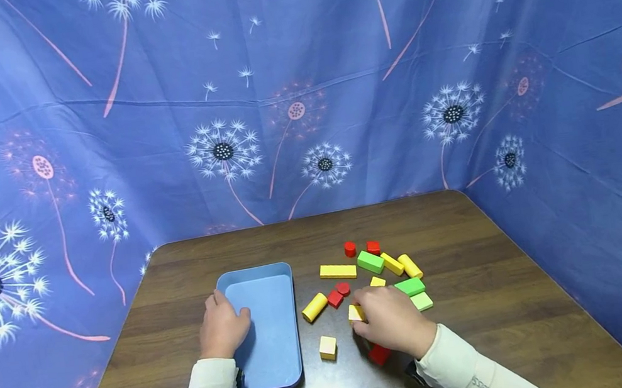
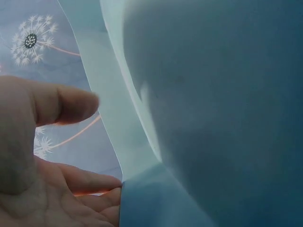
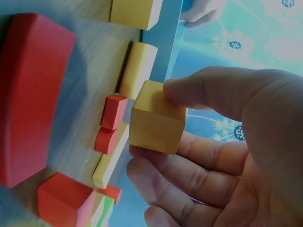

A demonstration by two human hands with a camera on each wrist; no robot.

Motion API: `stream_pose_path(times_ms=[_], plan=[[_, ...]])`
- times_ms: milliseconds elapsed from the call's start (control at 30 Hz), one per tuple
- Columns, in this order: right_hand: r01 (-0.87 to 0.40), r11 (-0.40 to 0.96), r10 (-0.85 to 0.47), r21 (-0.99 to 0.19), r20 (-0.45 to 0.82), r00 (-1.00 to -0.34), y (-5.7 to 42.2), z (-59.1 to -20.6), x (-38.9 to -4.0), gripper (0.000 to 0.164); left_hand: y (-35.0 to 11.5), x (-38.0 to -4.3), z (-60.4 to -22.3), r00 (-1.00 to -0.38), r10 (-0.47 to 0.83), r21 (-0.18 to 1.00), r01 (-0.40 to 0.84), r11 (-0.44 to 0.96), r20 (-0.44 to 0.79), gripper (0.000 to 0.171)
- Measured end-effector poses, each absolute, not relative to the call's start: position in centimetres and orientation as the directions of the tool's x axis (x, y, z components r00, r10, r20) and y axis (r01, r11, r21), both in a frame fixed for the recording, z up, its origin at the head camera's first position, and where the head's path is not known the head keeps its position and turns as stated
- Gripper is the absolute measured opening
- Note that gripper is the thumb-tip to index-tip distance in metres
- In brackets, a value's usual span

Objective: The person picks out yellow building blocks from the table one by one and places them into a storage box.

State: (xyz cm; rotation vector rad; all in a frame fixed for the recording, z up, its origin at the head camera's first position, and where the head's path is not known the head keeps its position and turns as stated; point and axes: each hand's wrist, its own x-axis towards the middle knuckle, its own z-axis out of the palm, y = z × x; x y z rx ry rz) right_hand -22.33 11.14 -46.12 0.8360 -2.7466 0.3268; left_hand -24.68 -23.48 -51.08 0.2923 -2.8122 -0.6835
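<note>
My right hand (image 1: 389, 320) pinches a yellow cube block (image 3: 157, 130) between thumb and fingertips, low over the table among the scattered blocks. In the right wrist view the cube's front faces show fully. A red block (image 1: 380, 355) lies partly hidden under that hand. On the left, my left hand (image 1: 224, 326) is at the left rim of a blue tray (image 1: 271, 350), its thumb spread apart from the other fingers. In the left wrist view, fingertips meet the wall of the tray and are partly hidden by it. No blocks lie in the tray.
A pale yellow cube (image 1: 328, 348) and a yellow cylinder (image 1: 315, 307) lie right of the tray. Farther back are a long yellow block (image 1: 338, 271), small red blocks and green blocks (image 1: 371, 262). A blue dandelion-print cloth (image 1: 278, 96) hangs behind the wooden table (image 1: 499, 301).
</note>
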Motion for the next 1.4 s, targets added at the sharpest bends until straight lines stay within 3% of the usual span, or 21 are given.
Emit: stream_pose_path(times_ms=[200,467,900,1400], plan=[[-0.605,0.784,-0.536,-0.143,0.337,-0.774,10.6,-45.7,-22.7,0.018,-23.2,-24.8,-51.0,-0.95,-0.274,0.496,-0.168,0.852,0.149,0.067],[-0.625,0.773,-0.541,-0.108,0.404,-0.738,10.0,-45.0,-23.6,0.022,-22.9,-25.0,-50.6,-0.947,-0.28,0.505,-0.165,0.847,0.16,0.064],[-0.61,0.779,-0.539,-0.142,0.344,-0.769,7.8,-44.6,-23.7,0.021,-23.3,-24.7,-51.0,-0.946,-0.284,0.504,-0.171,0.847,0.157,0.063],[-0.651,0.745,-0.585,-0.145,0.325,-0.743,6.5,-44.5,-24.3,0.02,-23.5,-24.8,-50.8,-0.948,-0.289,0.521,-0.179,0.834,0.136,0.063]])
